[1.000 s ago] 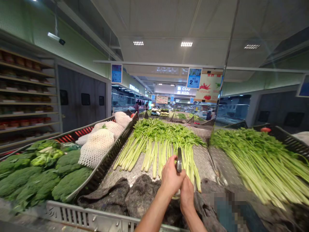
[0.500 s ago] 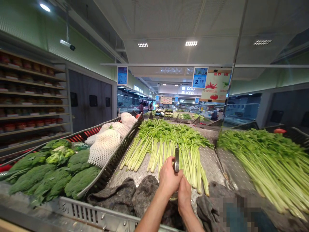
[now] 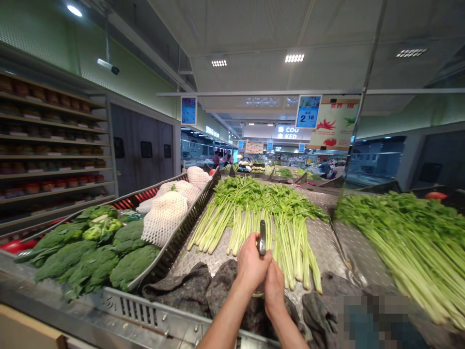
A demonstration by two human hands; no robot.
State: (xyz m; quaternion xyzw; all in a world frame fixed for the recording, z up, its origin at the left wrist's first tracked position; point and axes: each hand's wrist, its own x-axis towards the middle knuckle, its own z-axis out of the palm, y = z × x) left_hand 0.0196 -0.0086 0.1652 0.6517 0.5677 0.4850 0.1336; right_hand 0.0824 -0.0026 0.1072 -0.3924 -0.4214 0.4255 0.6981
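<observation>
My left hand (image 3: 252, 265) is closed round a dark metal tool (image 3: 262, 236) whose narrow end points straight up. Pressed against it from below, my right hand (image 3: 274, 290) is also closed; what it holds is hidden. Both hands hover over the front of a ridged metal display shelf (image 3: 323, 242). Just beyond them lie long bunches of celery (image 3: 254, 213), stalks toward me and leaves away. The nearest stalks are right behind the tool.
Dark grey cloths (image 3: 203, 286) lie crumpled under my hands. A black crate (image 3: 174, 247) on the left holds broccoli (image 3: 90, 252) and white foam-netted produce (image 3: 165, 215). More celery (image 3: 403, 232) fills the right side. Stocked shelves (image 3: 47, 155) line the left wall; people stand far back.
My hands stay pressed together with the tool upright and have drifted slightly left. The view has shifted, so the broccoli crate and celery sit further right in the picture.
</observation>
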